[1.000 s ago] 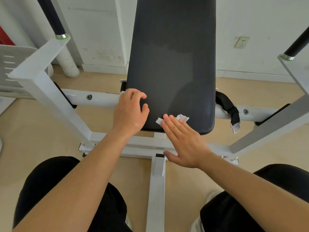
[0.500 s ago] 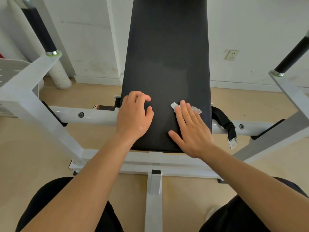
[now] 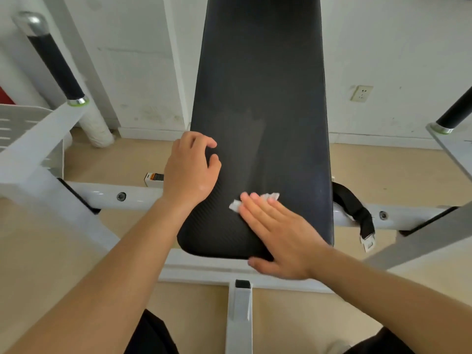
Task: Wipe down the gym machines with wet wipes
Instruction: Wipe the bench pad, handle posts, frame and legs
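White wipe [image 3: 271, 196] lies under flat right hand [image 3: 283, 238]; loosely curled left hand [image 3: 190, 172] rests on left edge of pad [image 3: 260, 85].

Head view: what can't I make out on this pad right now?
All in the head view:
1. wet wipe: mostly under the fingers of the right hand; only white edges show.
2. pad: top cut off by the upper frame edge.
3. left hand: covers the pad's left edge; gripping or just resting, cannot tell.
4. label by the white frame: print too small.
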Motion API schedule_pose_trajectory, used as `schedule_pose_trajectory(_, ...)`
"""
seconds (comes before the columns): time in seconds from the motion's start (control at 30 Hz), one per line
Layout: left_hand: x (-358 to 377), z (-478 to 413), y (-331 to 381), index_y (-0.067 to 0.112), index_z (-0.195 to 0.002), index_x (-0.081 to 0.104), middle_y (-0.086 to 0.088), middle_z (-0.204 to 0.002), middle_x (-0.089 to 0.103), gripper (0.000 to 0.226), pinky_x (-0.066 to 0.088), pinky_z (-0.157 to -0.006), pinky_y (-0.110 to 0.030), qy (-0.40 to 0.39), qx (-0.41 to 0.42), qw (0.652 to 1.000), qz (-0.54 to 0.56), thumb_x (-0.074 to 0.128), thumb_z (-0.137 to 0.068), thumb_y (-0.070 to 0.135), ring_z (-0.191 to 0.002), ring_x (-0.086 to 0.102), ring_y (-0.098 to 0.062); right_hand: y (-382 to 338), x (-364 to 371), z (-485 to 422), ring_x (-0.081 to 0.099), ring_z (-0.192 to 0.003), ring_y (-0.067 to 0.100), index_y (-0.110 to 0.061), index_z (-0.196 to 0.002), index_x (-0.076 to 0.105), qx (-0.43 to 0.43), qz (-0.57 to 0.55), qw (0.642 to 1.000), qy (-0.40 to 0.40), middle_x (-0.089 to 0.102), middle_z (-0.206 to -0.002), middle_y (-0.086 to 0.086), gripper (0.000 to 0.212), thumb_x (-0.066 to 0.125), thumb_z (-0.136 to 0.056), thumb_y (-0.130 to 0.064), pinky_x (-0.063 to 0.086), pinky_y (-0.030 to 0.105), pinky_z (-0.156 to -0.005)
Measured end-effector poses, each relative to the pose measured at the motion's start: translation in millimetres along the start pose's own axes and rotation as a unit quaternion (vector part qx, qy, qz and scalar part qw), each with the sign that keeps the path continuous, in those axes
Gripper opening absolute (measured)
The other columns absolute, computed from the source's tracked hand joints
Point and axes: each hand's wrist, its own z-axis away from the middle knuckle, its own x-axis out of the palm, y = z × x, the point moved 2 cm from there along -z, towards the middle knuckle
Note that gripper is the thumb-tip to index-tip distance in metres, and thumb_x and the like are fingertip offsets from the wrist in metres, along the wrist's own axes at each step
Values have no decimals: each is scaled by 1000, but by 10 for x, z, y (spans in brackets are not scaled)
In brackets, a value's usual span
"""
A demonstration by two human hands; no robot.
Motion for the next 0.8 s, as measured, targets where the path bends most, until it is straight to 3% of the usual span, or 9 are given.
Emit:
schedule_pose_trajectory(0.1,-41,185,-28,18,-114,61,0,-124,54,21,44,-88,-30,-10,-3,1000,-7,58,-94,24,-116,50,-22,286,-100,-110,-4,-155,20,-15,-161,0,-59,62,996,-2,-5,-168,6,85,26,-97,-64,3,41,-126)
schedule_pose_trajectory(0.2,-119,370,-49,19,-115,60,1,-124,54,21,45,-86,-31,-13,-21,1000,-9,58,-94,24,-115,48,-21,846,-468,-625,4,-155,23,-16,-160,-2,70,52,996,28,-1,-168,8,84,15,-95,-66,15,46,-124)
schedule_pose_trajectory(0.27,-162,521,-60,19,-114,60,2,-123,54,21,42,-83,-28,-14,-26,999,-12,58,-94,23,-114,48,-20,948,-519,-783,1,-155,23,-15,-160,-2,164,7,986,38,-3,-168,7,86,10,-93,-68,15,46,-124)
schedule_pose_trajectory(0.3,-174,600,-65,19,-114,60,2,-123,54,21,42,-82,-28,-18,-24,999,-18,58,-94,23,-114,49,-20,842,-450,-766,-1,-155,23,-14,-160,-2,171,-5,985,37,-5,-168,7,88,11,-92,-69,14,46,-125)
schedule_pose_trajectory(0.5,-135,1005,-55,19,-116,61,3,-124,53,23,48,-83,-33,-66,-28,997,-37,59,-93,22,-115,49,-20,-216,189,273,-6,-155,25,-9,-160,-1,40,7,999,20,-6,-168,9,93,25,-94,-70,9,44,-126)
schedule_pose_trajectory(0.67,-154,1248,13,19,-117,60,4,-123,53,23,44,-77,-27,-72,-11,997,-39,58,-94,23,-112,49,-18,-6,187,272,9,-155,27,-10,-160,8,-31,54,998,18,6,-168,10,85,28,-96,-61,15,45,-125)
schedule_pose_trajectory(0.73,-180,1326,14,20,-118,60,5,-124,53,23,41,-78,-24,-69,-14,997,-40,58,-95,23,-112,48,-15,242,-9,-5,15,-153,28,-8,-159,13,40,48,997,43,11,-167,13,84,22,-94,-60,19,46,-123)
schedule_pose_trajectory(0.8,-197,1412,-4,20,-118,59,6,-125,52,24,41,-79,-24,-69,-23,997,-38,57,-95,23,-112,48,-15,274,-123,-186,9,-154,27,-9,-160,9,117,6,992,53,7,-167,12,86,15,-93,-62,15,45,-125)
